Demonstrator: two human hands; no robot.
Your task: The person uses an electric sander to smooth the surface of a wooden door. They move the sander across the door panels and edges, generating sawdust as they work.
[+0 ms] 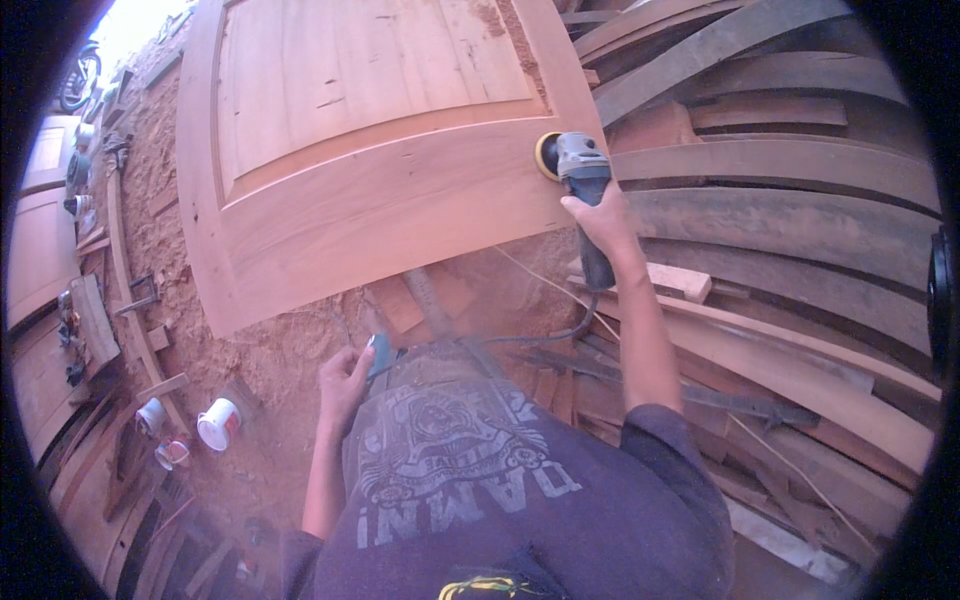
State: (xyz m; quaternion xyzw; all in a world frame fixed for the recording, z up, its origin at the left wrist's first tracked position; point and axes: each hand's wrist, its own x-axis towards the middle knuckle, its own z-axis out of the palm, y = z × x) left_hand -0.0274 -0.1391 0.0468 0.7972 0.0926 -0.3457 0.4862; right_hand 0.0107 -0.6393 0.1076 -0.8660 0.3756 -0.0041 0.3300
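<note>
My right hand (600, 222) is wrapped round the body of an angle grinder (584, 172) with a yellow-edged sanding disc (547, 156). The disc meets the lower right part of a pale wooden panel door (400, 200), close to its right edge. From the grinder's rear end a dark cord (545, 337) curves back toward my body. Down by my waist, below the door's near edge, my left hand (343, 378) is closed on a small teal piece (379, 352). What that piece is I cannot make out.
Long, curved-looking wooden boards (780, 220) are stacked all along the right. White buckets (219, 424) stand on the dusty ground at lower left, beside a long timber strip (125, 260). More door panels (40, 250) lie at far left. Reddish sawdust lies on the door's upper right.
</note>
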